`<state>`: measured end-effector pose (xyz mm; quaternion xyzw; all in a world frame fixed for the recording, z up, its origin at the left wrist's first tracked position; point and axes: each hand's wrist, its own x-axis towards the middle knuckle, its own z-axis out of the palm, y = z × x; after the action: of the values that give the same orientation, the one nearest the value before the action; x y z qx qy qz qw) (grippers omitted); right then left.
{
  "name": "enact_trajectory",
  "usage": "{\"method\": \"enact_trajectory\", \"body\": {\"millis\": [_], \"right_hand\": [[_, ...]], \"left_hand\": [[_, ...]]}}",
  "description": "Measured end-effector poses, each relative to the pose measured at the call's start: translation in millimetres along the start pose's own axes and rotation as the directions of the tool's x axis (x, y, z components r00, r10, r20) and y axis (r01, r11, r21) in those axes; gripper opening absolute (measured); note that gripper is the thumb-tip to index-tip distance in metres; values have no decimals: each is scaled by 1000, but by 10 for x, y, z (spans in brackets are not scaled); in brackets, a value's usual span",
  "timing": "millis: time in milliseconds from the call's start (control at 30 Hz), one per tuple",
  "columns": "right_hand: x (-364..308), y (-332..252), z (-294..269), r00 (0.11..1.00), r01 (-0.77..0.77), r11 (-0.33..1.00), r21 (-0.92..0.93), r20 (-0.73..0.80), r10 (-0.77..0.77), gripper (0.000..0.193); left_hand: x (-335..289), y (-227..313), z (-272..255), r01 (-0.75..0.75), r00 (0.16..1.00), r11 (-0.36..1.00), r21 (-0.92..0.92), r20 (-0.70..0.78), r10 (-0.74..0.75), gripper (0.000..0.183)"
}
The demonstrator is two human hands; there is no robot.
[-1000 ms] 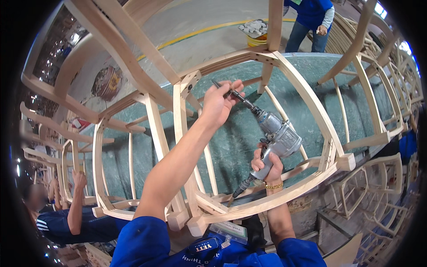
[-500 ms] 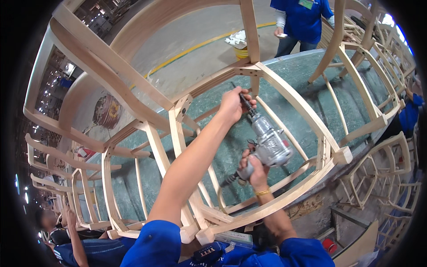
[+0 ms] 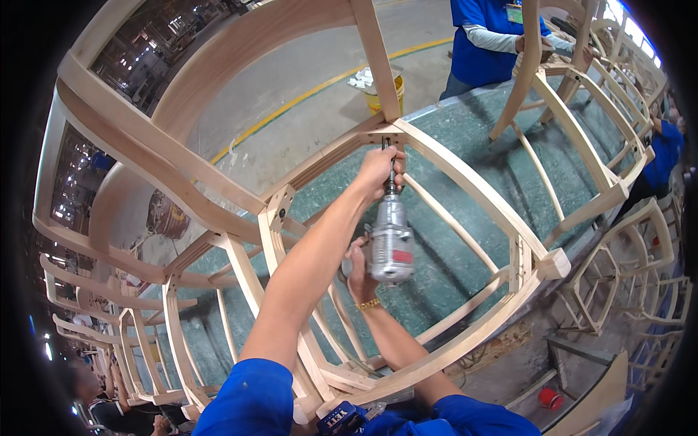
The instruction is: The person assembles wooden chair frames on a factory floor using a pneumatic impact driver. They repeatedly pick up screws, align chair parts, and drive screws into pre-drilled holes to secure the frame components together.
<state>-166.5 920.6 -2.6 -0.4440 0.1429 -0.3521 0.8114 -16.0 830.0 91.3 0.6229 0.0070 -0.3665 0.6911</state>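
Observation:
A wooden chair frame [image 3: 465, 195] lies on the green bench, with me leaning over it. My right hand [image 3: 358, 272] is closed round the pistol grip of a silver power driver [image 3: 392, 243]. Toward the front of that tool, my left hand [image 3: 379, 171] has its fingers wrapped round the dark shaft and bit. The bit points away from me and its tip is at the corner block [image 3: 383, 136] at the frame's far corner; whether it sits on a screw is too small to tell. Dark holes show in the block, and another corner joint [image 3: 278, 207] lies left of my left forearm.
More chair frames stand left and right along the green bench [image 3: 436, 305]. Across it, a person in blue [image 3: 486, 43] holds another chair [image 3: 534, 73]. A yellow bucket [image 3: 392, 98] with white pieces stands beyond the far edge. A red container [image 3: 550, 398] is on the floor at lower right.
The driver has swung left and upright, and its bit has come to the far corner block. Both hands moved with it. The person opposite now has hands on a chair.

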Motion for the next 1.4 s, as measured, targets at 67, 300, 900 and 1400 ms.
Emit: {"method": "enact_trajectory", "body": {"millis": [67, 300, 900, 1400], "right_hand": [[27, 333, -29, 995, -5, 969, -248, 92, 29, 21], [283, 525, 76, 956, 293, 824, -485, 165, -242, 15], [468, 353, -63, 957, 290, 728, -621, 173, -233, 6], [493, 452, -98, 931, 354, 803, -481, 94, -354, 14]], "left_hand": [[60, 25, 30, -26, 1000, 981, 193, -6, 28, 29], [97, 120, -44, -129, 983, 936, 328, -81, 164, 30], [-248, -141, -652, -194, 969, 981, 21, -150, 195, 11], [-295, -202, -504, -280, 959, 942, 183, 19, 281, 18]]}}
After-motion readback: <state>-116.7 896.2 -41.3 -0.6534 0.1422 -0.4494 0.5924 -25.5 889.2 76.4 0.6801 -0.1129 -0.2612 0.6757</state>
